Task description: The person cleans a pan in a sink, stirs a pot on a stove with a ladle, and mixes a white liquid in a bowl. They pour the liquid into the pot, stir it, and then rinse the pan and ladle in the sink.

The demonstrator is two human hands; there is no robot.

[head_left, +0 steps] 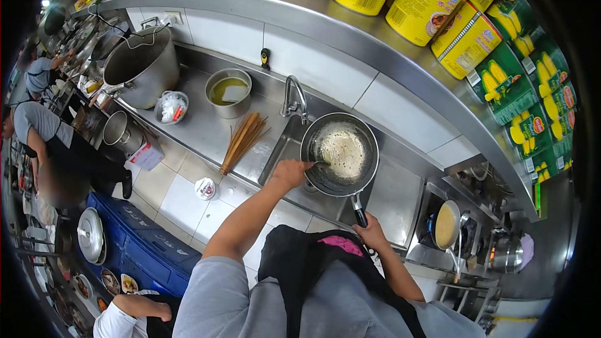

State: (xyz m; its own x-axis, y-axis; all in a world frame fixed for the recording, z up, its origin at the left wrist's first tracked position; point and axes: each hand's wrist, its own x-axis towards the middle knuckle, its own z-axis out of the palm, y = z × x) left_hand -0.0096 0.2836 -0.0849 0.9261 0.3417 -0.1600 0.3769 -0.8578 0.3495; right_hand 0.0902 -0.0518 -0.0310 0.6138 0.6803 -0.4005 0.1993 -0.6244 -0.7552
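A dark frying pan is over the sink, with a pale, creamy mixture spread across its base. My right hand is closed around the pan's black handle. At the pan's left rim, my left hand grips a spoon whose tip reaches into the mixture; most of its handle is hidden by my fingers. The curved tap rises just behind the pan.
On the steel counter left of the sink are a bundle of thin sticks, a pot of yellowish liquid and a large stockpot. Another pan sits on the stove at right. A shelf of cans overhangs. Other people stand at left.
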